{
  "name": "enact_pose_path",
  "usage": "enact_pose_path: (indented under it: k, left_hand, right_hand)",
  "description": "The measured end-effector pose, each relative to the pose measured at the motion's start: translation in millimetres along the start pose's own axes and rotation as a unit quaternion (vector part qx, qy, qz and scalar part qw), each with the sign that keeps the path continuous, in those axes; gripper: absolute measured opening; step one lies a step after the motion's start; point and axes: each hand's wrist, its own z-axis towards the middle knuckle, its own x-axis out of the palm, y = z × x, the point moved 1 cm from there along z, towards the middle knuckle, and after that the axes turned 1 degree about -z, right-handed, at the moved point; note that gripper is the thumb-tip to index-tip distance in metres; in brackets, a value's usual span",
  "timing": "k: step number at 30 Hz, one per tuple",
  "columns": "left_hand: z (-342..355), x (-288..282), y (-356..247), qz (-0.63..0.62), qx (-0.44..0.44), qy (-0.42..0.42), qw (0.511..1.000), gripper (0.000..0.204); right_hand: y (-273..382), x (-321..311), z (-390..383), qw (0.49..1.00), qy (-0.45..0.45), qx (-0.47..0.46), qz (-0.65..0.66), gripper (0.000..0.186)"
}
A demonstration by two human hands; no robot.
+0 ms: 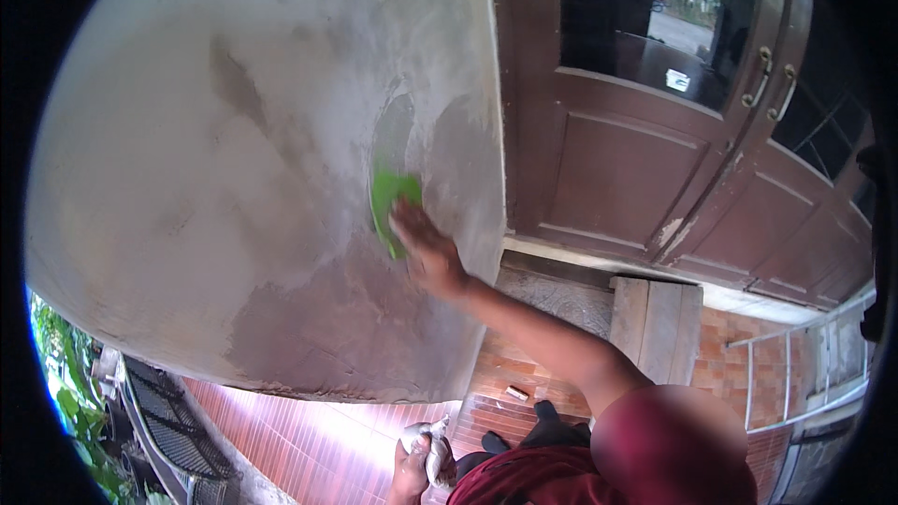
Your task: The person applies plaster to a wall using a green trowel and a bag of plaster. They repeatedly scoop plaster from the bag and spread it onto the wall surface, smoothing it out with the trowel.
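Note:
My right hand (426, 248) is stretched out to the wall, its fingers closed on a bright green flat spreader (395, 198). The spreader lies against the grey plastered wall (140, 224). Around and below it the surface shows darker, wet-looking patches, and a curved smear runs just above it. Low in the picture, close to my body, my left hand (412, 469) is closed around a crumpled whitish bag (436, 456). What the bag contains cannot be made out.
Right of the wall stands a brown double door (622, 178) with glass panes. Below it are a wooden bench-like piece (657, 323) and a white metal rack (795, 369). A small object (516, 393) lies on the reddish tiled floor (281, 430). Black mesh (168, 411) and plants (75, 402) are at lower left.

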Motion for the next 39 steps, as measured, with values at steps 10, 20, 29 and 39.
enact_pose_path:
  k: [10, 20, 29, 39]
  left_hand:
    - [16.1, 81.7, 20.1, -0.030, 0.003, -0.097, 0.995, 0.044]
    - [24.5, 142.5, 68.2, -0.100, -0.008, -0.101, 0.990, 0.041]
    - [22.5, 154.3, 68.8, -0.047, 0.044, -0.152, 0.986, 0.042]
    - [25.6, 156.4, 67.6, -0.060, 0.079, -0.130, 0.986, 0.042]
  right_hand:
    - [-50.2, -85.3, -48.9, 0.994, 0.014, 0.068, 0.087, 0.076]
    - [-51.5, -16.4, -0.4, 0.982, 0.043, -0.141, 0.120, 0.067]
    - [-64.9, -93.1, -50.9, 0.986, 0.068, -0.080, 0.126, 0.063]
    - [-36.8, -32.8, 68.4, 0.983, -0.008, -0.169, 0.076, 0.068]
